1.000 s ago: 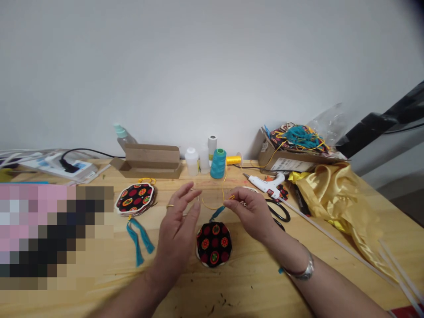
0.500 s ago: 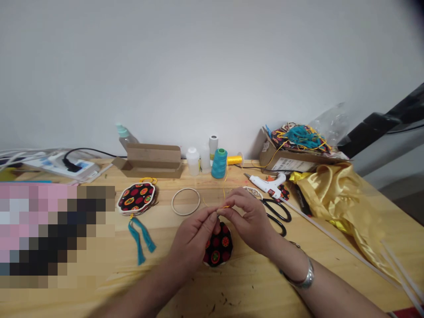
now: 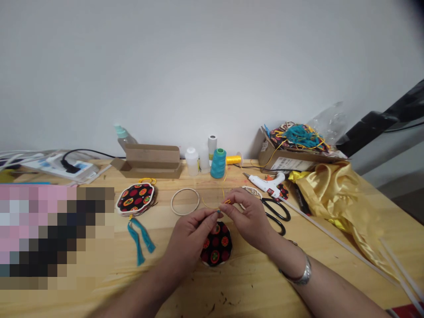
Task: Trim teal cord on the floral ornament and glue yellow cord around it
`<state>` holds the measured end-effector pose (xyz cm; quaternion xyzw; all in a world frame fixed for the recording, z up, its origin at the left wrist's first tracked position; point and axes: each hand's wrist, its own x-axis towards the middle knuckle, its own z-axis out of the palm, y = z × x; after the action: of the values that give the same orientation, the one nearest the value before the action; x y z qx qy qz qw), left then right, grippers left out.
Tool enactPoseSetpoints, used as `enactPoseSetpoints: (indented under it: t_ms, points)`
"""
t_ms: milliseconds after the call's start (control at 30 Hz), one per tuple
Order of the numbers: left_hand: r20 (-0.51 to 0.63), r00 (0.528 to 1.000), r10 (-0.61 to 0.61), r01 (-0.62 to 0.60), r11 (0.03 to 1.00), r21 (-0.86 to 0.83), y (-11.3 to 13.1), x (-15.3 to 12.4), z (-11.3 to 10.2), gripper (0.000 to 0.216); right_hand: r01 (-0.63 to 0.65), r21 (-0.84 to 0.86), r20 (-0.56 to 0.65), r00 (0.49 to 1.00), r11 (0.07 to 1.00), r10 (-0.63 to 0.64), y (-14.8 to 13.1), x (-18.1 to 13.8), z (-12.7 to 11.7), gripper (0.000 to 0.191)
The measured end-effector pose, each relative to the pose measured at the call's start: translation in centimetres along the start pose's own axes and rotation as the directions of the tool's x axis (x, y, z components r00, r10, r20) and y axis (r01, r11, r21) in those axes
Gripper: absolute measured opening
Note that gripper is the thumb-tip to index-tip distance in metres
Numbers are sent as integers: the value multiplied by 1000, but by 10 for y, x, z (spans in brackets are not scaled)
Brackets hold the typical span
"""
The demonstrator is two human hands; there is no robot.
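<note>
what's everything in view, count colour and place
disc: 1, black-red, front centre
stack: 1, black-red, left
tassels: 2, teal, near stack
cord: some, yellow, right hand
thread: some, teal, left hand
hoop: 1, pale, centre
scissors: 1, black handles, right
glue gun: 1, white, right
coloured spools: 2, teal and yellow, back
bottles: several, pale, back
boxes: 2, brown, back
cloth: 1, gold, right
power strip: 1, white, left
table: 1, tan, underneath
wall: 1, grey, behind
bracelet: 1, silver, right wrist
hands: 2, bare, centre
</note>
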<state>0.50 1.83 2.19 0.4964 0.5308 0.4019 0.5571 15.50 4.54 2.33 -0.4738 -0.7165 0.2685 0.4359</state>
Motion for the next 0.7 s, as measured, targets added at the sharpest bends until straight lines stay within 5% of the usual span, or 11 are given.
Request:
enactPoseSetpoints:
  t_ms: [300, 433, 567, 700]
  points:
    - [-30, 995, -96, 85, 961, -262, -3, 4, -1, 23, -54, 20, -56, 997, 998, 55, 9, 10, -9, 12]
    - [-76, 989, -124, 77, 892, -446, -2, 8, -3, 22, -64, -162, -156, 987, 985, 39, 23, 21, -27, 17]
    - [-110, 982, -152, 69, 837, -542, 0, 10, -5, 21, 66, -440, 82, 996, 895, -33, 28, 23, -32, 11]
    - [-121, 982, -148, 54, 824, -563, 2, 10, -6, 21, 206, -587, 357, 934, 783, 22, 18, 16, -19, 10]
